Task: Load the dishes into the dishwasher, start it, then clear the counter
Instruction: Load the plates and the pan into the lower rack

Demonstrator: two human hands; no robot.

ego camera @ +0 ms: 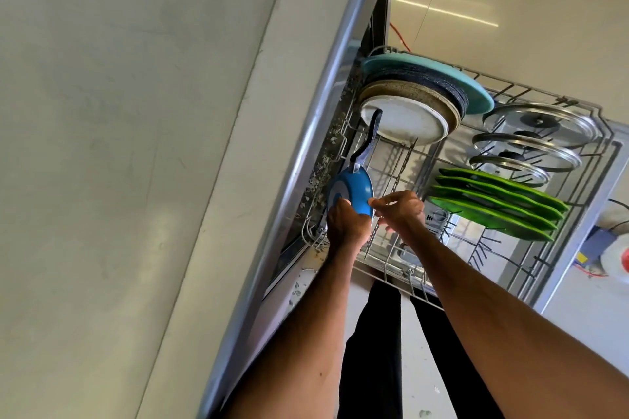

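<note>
Gripping pan [354, 190] with left hand [343, 226], pinching its rim with right hand [403, 211], over rack [391, 279]; green plates [493, 204] right of both.

The pan [354, 196] is bright blue with a black handle [373, 131], among a turquoise plate [471, 95], a speckled navy plate [425, 78], a white plate [405, 122], vivid green plates [493, 206] and a grey wire rack [531, 89]

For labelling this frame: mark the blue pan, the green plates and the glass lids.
blue pan [355, 191]: head view, on its blue outer wall.
green plates [493, 204]: head view, on a middle plate's edge.
glass lids [551, 155]: head view, on the middle lid's glass.
</note>
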